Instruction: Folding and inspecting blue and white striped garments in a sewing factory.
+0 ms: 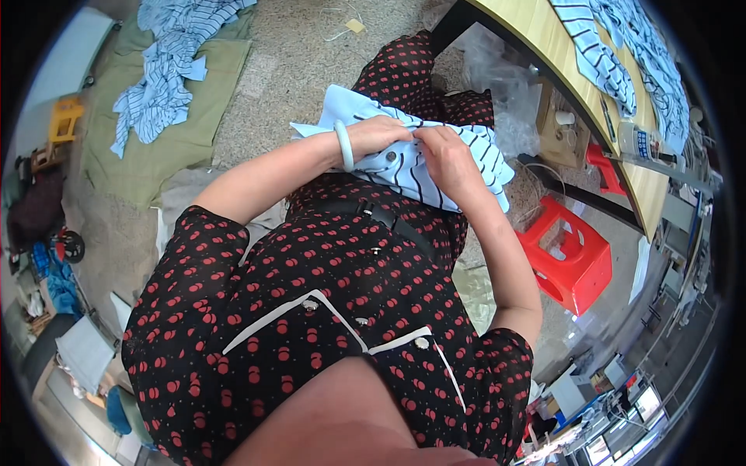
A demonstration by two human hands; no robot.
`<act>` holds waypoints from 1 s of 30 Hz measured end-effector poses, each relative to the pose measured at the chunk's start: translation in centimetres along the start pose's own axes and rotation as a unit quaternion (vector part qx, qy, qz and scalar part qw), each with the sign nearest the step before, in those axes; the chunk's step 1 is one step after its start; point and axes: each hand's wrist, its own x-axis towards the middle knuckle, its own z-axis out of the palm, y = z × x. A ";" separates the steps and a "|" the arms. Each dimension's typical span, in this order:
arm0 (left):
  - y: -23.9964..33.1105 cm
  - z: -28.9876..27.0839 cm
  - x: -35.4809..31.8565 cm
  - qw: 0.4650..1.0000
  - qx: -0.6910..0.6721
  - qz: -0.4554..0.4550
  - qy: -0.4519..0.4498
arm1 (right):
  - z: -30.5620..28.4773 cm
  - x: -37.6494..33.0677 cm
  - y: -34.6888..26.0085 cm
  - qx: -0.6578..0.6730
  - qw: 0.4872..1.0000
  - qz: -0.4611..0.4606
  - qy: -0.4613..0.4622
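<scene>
A light blue garment [404, 177] with dark stripes lies bunched across my lap. My left hand [377, 133], with a pale bangle [344, 146] at the wrist, is closed on its upper edge. Close beside it, my right hand [451, 159] pinches the cloth with bent fingers, and the fingertips of both hands nearly meet. Whatever small part they pinch is hidden by the fingers. Just below the hands, a small dark round spot [391, 156], perhaps a button, shows on the cloth.
More striped garments lie on a green cloth [210, 116] on the floor at the far left. A wooden-topped table [575, 85] at right carries similar garments [660, 78]. Below it stand a red plastic stool [579, 268] and clear plastic wrapping [501, 85].
</scene>
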 end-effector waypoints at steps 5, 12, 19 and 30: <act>1.2 0.0 -0.6 0.972 -0.198 -0.119 -0.050 | 0.0 -0.5 0.4 -0.004 1.000 -0.015 0.003; 0.2 0.1 0.6 0.993 -0.089 -0.075 -0.034 | -0.1 -0.6 0.2 -0.001 1.000 -0.003 -0.001; 0.7 -0.1 0.7 0.993 0.115 0.013 0.019 | -0.9 0.2 -0.3 -0.008 0.999 -0.014 -0.044; 0.7 -0.2 1.3 0.955 0.278 0.099 0.012 | -1.4 0.1 -1.2 -0.092 0.993 -0.034 -0.063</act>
